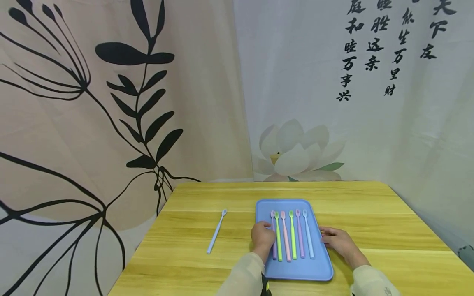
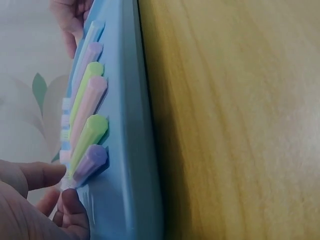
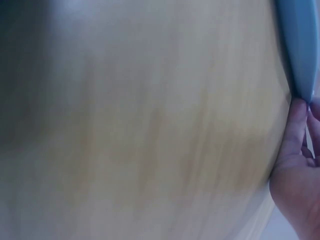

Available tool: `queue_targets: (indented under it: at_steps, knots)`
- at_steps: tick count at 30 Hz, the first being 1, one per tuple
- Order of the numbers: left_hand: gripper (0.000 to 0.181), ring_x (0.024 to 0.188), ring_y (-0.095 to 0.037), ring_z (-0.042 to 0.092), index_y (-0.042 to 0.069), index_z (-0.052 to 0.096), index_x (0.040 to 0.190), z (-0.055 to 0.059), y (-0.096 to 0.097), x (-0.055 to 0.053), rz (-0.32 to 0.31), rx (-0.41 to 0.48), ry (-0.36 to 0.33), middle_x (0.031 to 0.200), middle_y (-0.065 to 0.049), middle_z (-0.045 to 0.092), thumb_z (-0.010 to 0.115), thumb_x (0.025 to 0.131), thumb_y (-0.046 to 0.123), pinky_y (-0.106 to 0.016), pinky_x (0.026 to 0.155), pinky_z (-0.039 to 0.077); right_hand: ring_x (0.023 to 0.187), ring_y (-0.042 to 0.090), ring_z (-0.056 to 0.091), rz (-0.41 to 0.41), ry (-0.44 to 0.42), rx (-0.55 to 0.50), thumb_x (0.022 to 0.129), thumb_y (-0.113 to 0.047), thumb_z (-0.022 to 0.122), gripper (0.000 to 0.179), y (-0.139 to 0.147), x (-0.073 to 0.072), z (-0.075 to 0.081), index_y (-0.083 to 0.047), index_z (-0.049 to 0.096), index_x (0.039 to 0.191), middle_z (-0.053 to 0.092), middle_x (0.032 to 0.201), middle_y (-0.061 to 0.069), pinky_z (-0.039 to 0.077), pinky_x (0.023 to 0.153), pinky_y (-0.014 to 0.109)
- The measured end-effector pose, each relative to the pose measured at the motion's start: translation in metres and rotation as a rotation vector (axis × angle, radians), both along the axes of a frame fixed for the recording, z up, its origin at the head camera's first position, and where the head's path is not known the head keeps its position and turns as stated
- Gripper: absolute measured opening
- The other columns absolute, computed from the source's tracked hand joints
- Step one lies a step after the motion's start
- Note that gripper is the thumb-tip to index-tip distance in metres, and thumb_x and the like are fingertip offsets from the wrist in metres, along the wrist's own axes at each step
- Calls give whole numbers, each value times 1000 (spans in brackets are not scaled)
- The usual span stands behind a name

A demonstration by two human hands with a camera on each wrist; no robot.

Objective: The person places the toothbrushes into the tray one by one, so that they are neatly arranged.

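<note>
A blue tray [image 1: 296,271] lies on the table with several toothbrushes side by side on it. From left to right they are a purple toothbrush [image 1: 275,250], a green one [image 1: 278,242], a pink one [image 1: 285,238], another green one [image 1: 293,234], another purple one [image 1: 300,234] and a blue one [image 1: 309,238]. My left hand [image 1: 263,238] reaches over the tray's left side and pinches the leftmost purple toothbrush; in the left wrist view its thumb and finger close near the head. At the right rim, my right hand [image 1: 340,242] grips the tray edge between thumb and fingers.
One more blue toothbrush [image 1: 216,232] lies alone on the wooden table [image 1: 177,238], left of the tray. Behind the table hangs a printed curtain [image 1: 207,102] with plants, a lotus and writing.
</note>
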State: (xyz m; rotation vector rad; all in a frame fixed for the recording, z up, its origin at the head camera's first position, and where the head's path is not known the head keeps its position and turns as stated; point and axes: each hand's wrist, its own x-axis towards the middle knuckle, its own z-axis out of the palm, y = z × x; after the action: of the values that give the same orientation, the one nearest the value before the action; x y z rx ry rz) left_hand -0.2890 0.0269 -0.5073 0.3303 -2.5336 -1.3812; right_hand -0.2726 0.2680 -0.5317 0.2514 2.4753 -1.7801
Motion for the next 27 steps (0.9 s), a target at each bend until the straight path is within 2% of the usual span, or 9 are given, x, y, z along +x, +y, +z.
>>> queue_targets:
  at_steps: [8,16,27]
  knots:
    - [22,71,-20,60,2,74,86,-1,-4,1,-13,-18,17,77,-6,65,67,70,-10,-35,65,53,105,30,64,-4,-5,3,91,0,61,49,-1,0,1,12,50,137,54,131,32,56,83,38]
    - [23,69,-19,59,1,74,89,4,-7,2,-31,4,12,76,-6,64,68,70,-10,-35,64,54,106,31,64,-6,-3,2,91,0,61,49,-1,1,3,13,50,137,54,131,32,56,83,38]
    - [25,70,-19,60,-3,75,95,17,-23,-9,-81,69,58,78,-6,67,73,70,-6,-34,63,54,104,30,65,-7,-1,16,90,1,61,49,-2,2,3,13,50,137,55,130,33,56,82,37]
